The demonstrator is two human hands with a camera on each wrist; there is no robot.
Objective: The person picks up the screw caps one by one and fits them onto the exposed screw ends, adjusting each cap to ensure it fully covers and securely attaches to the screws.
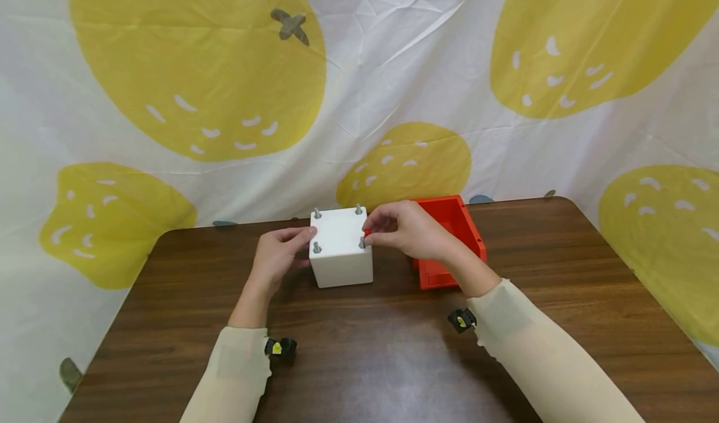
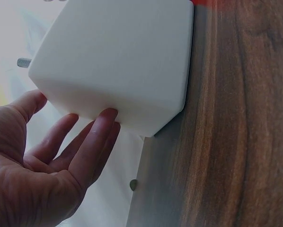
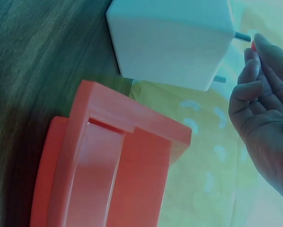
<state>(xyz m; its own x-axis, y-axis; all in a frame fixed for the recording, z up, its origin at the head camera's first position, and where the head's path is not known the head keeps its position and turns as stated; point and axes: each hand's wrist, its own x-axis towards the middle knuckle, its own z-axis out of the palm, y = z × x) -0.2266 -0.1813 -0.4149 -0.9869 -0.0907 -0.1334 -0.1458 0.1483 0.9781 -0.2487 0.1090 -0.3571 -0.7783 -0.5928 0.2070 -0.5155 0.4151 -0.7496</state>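
Note:
A white block (image 1: pixel 338 239) stands on the table, a threaded metal stud upright near each corner of its top. My left hand (image 1: pixel 276 256) rests against the block's left side, thumb at the top edge. The left wrist view shows its slightly bent fingers (image 2: pixel 95 144) touching the side face. Between thumb and fingertips, my right hand (image 1: pixel 401 228) pinches a small red piece (image 1: pixel 367 233), mostly hidden by the fingers. It is held close beside the front right stud (image 1: pixel 362 243). In the right wrist view the red piece (image 3: pixel 253 46) is right at a stud's tip (image 3: pixel 243 37).
A red open bin (image 1: pixel 474 233) sits just right of the block, partly behind my right forearm. Dark wood table (image 1: pixel 359 354) extends in front and to both sides. Behind its back edge hangs a white cloth (image 1: pixel 393 55) with yellow fruit prints.

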